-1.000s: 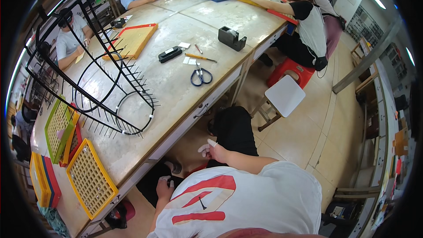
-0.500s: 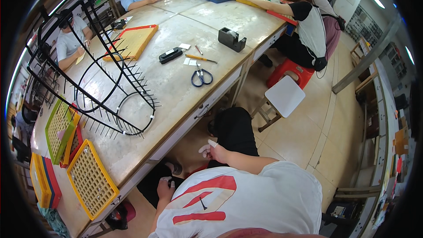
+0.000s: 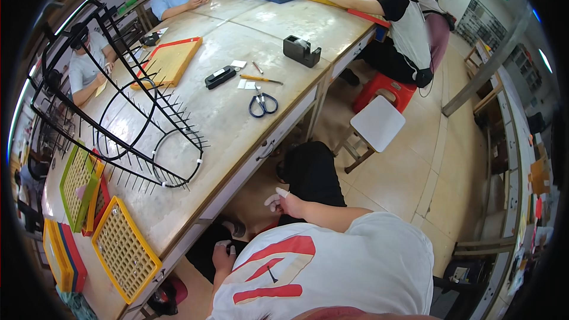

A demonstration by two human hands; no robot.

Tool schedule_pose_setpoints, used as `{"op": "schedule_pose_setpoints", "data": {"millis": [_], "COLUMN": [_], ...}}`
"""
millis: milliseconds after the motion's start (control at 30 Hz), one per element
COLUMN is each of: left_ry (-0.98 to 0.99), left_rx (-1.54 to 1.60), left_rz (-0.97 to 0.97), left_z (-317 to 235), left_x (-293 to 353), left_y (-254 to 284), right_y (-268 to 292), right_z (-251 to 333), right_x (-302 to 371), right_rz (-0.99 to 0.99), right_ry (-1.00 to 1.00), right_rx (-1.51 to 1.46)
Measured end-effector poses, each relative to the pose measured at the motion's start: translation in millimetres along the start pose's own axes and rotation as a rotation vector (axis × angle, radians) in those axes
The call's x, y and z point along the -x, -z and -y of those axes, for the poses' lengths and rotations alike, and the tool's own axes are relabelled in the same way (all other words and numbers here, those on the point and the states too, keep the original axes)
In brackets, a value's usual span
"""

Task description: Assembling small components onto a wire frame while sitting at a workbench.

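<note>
My right hand (image 3: pixel 285 202) is held low over my lap, beside the table's edge. White covers sit on its fingertips, the fingers are apart, and it holds nothing that I can see. Against my dark trousers rests my left hand (image 3: pixel 223 255), also with white fingertip covers; its fingers lie loosely on the leg. Nearest to it on the table is a yellow gridded tray (image 3: pixel 126 249) with small pieces in some cells. Farther up the table lie blue-handled scissors (image 3: pixel 262 105), a yellow-brown pencil-like tool (image 3: pixel 261 79) and a black case (image 3: pixel 224 77).
A tall black wire rack (image 3: pixel 102 158) stands on the left of the table (image 3: pixel 237 148). Beyond are stacked trays (image 3: pixel 64 255), a yellow board (image 3: pixel 168 62) and a black tape dispenser (image 3: pixel 301 51). A white-topped stool (image 3: pixel 378 123) is at right. Other people sit around the table.
The whole view has shifted slightly, so the table things appear a little farther left. Both hands stay nearly as they were.
</note>
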State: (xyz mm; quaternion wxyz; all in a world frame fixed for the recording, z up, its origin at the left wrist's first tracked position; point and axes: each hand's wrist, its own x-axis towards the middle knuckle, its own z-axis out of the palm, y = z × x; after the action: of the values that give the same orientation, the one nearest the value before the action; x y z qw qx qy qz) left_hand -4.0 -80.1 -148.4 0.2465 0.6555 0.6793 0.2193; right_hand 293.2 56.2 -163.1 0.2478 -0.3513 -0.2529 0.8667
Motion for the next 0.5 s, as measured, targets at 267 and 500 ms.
{"op": "schedule_pose_setpoints", "data": {"millis": [267, 500], "left_ry": [-0.002, 0.008], "left_rx": [-0.011, 0.001], "left_rz": [-0.013, -0.026], "left_z": [2.0, -2.9], "left_x": [1.3, 1.2], "left_y": [2.4, 4.3], "right_y": [-6.1, -17.2], "right_z": [1.3, 11.4], "right_x": [-1.3, 8.5], "right_rz": [0.005, -0.143], "right_ry": [0.017, 0.111], "right_rx": [0.014, -0.096]}}
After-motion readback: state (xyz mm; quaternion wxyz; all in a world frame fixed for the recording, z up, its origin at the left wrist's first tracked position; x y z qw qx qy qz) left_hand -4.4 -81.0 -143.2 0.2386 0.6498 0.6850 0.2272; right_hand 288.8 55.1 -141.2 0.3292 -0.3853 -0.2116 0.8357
